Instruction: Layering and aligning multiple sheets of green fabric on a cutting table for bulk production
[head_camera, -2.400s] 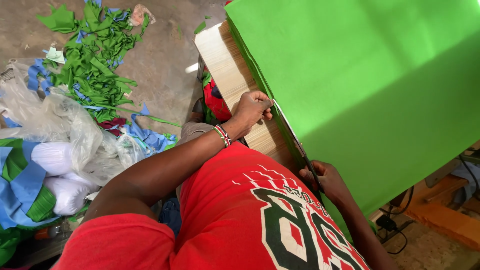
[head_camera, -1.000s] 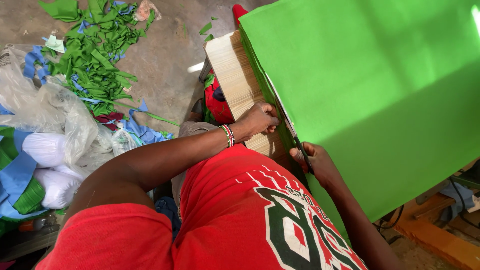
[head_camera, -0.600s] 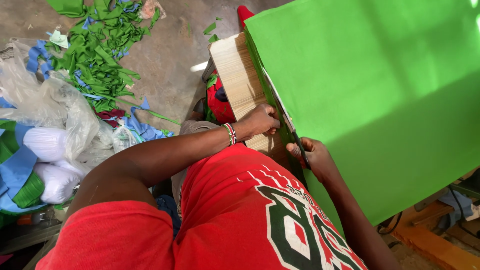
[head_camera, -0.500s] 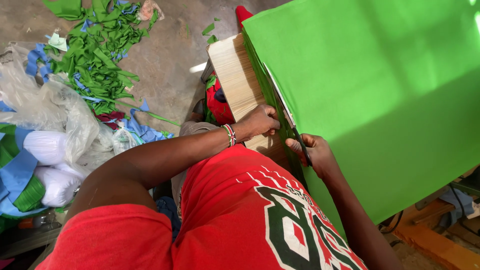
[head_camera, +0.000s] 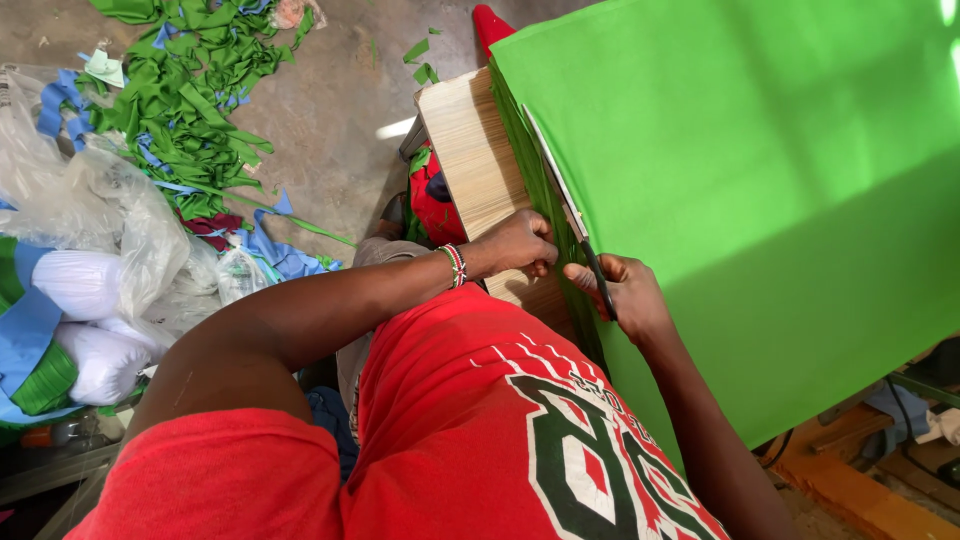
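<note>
Farther along green fabric (head_camera: 760, 190): scissors (head_camera: 570, 215) (right hand (head_camera: 618, 295)).

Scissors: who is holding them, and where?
The right hand holds the scissors by the handles. The left hand grips the green cloth at its edge.

I see the bright green fabric sheet (head_camera: 760, 200) lying on the pale wooden desk (head_camera: 470, 150); green and blue cloth scraps (head_camera: 190, 100) lie on the floor to its left, beside clear plastic bags (head_camera: 110, 230).
</note>
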